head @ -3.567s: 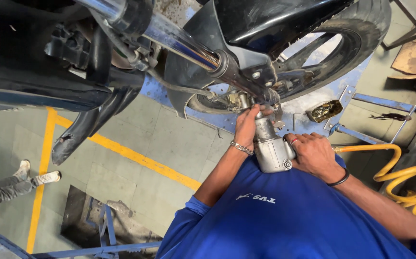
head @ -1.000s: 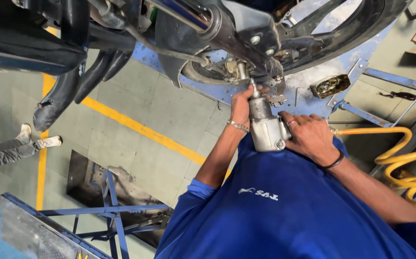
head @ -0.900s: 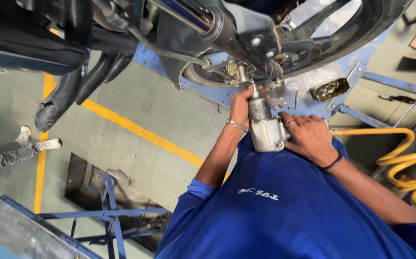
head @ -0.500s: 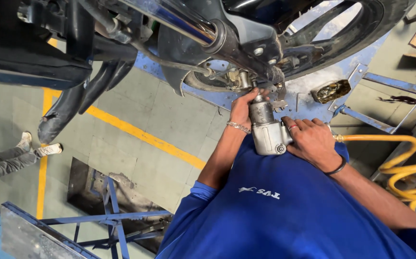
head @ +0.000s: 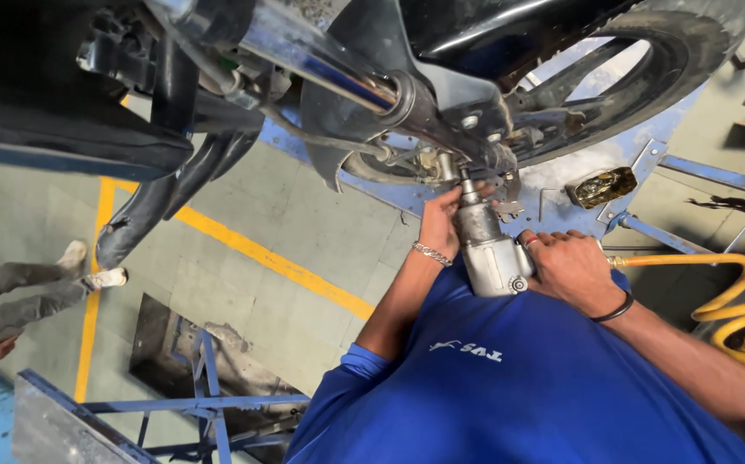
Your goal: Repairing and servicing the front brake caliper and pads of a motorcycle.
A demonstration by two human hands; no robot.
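Head view: impact wrench point(head: 491, 253) on motorcycle axle nut.
Right hand point(head: 568, 268) clasps handle, left hand point(head: 443, 220) steadies barrel; heavy, rigid metal.

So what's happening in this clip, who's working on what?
A person in a blue shirt is working on a raised motorcycle's wheel. The right hand grips the back of a silver air wrench, and the left hand steadies its nose, which is pressed up against a fitting near the axle. A yellow hose runs off to the right from behind the right hand. Another person's legs show at the left edge.
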